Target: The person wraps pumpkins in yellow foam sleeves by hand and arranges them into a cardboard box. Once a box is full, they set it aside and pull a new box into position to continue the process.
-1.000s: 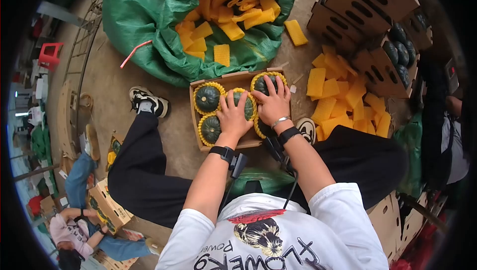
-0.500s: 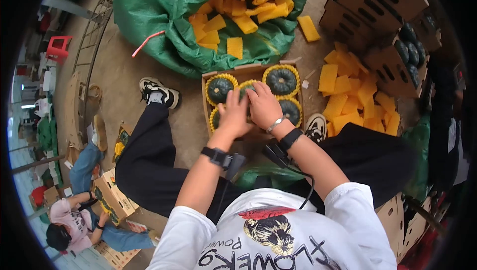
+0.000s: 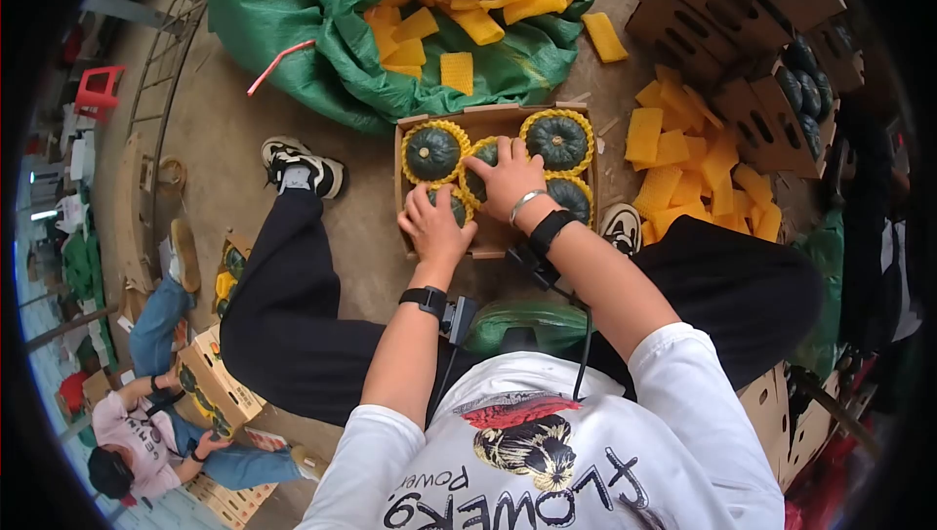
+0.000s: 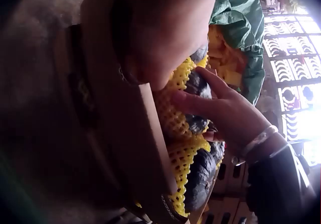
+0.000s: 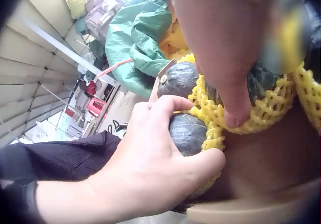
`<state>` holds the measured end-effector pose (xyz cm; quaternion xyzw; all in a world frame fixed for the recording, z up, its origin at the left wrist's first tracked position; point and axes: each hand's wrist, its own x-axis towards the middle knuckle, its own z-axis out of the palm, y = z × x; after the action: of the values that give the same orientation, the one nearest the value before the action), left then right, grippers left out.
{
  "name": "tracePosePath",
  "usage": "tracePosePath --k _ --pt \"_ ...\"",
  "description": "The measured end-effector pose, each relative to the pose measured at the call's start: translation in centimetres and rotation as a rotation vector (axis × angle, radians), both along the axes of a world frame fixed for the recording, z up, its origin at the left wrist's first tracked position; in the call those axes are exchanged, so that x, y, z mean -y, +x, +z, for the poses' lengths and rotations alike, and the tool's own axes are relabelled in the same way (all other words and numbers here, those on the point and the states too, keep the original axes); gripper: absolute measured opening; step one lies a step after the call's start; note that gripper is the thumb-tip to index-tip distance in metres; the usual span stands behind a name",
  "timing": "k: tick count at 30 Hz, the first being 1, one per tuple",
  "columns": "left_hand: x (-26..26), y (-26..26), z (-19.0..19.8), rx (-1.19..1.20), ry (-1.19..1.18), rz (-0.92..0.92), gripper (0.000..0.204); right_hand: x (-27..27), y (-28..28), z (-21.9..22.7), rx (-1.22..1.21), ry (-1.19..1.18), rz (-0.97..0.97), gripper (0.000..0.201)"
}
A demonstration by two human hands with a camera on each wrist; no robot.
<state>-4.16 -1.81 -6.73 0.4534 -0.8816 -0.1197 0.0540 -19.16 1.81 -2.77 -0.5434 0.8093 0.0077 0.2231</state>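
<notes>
A cardboard box [image 3: 488,120] holds several small dark green pumpkins, each in a yellow foam net. My left hand [image 3: 436,229] grips the front-left pumpkin [image 5: 188,133], fingers over its far side and thumb on the near side. With my right hand [image 3: 511,182] I hold the middle pumpkin [image 4: 198,89], the thumb pressing on its yellow net [image 4: 172,114] and the fingers over its top. Back-left pumpkin [image 3: 431,152], back-right pumpkin [image 3: 557,142] and front-right pumpkin [image 3: 571,198] sit around it, untouched by my hands.
Behind the box lies a green sack [image 3: 332,32] of yellow foam nets. More foam nets [image 3: 698,164] are heaped at the right, near stacked cartons [image 3: 732,13]. My legs flank the box. At the lower left another person [image 3: 146,432] handles a carton [image 3: 220,374].
Both hands have shifted over the box: the left from the middle to the front-left pumpkin, the right from the back-right to the middle one. The back-right pumpkin is now uncovered.
</notes>
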Motion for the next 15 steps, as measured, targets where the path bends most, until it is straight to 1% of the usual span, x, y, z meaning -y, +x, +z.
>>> tracePosePath --k 2,3,4,5,6,7,8,10,11,12,13,15 --pt "-0.3 -0.3 0.3 0.006 -0.019 0.017 0.062 -0.1 0.2 -0.1 0.004 -0.024 -0.026 0.057" --pt "-0.3 -0.3 0.5 0.022 -0.038 0.01 0.06 -0.1 0.4 0.1 -0.005 -0.039 -0.025 0.05" --pt "-0.2 -0.2 0.5 0.044 -0.037 0.001 0.059 -0.3 0.7 -1.2 0.004 -0.127 -0.045 0.044" --pt "-0.1 -0.2 0.5 0.058 -0.028 -0.022 0.058 -0.3 0.8 -3.2 -0.043 -0.218 -0.061 0.051" --pt "-0.1 0.1 0.5 0.044 -0.019 -0.049 0.058 -0.5 0.6 -2.6 -0.028 -0.186 -0.046 0.053" --pt "0.0 0.1 0.5 0.032 -0.021 -0.068 0.057 -0.6 0.0 -1.1 0.033 -0.076 -0.033 0.059" --pt "-0.1 -0.1 0.9 0.036 -0.013 -0.078 0.058 -0.8 -0.4 -0.5 0.039 -0.036 -0.013 0.064" --pt "-0.2 -0.2 0.9 0.038 -0.01 -0.079 0.06 -1.1 -0.9 -0.7 0.064 -0.032 -0.018 0.068" --pt "-0.1 0.0 0.8 0.022 -0.004 -0.047 0.06 -1.1 -1.1 -0.9 0.09 -0.034 -0.012 0.071" --pt "-0.2 0.1 0.8 0.012 0.004 -0.017 0.06 -1.1 -1.2 -1.1 0.092 -0.031 -0.02 0.071" --pt "-0.4 0.3 0.6 0.016 0.008 -0.029 0.06 -1.2 -1.4 -1.3 0.102 -0.065 -0.008 0.071" --pt "-0.8 -0.4 0.4 0.035 -0.075 0.002 0.061 -1.5 -1.9 -1.2 0.105 -0.098 0.0 0.071"
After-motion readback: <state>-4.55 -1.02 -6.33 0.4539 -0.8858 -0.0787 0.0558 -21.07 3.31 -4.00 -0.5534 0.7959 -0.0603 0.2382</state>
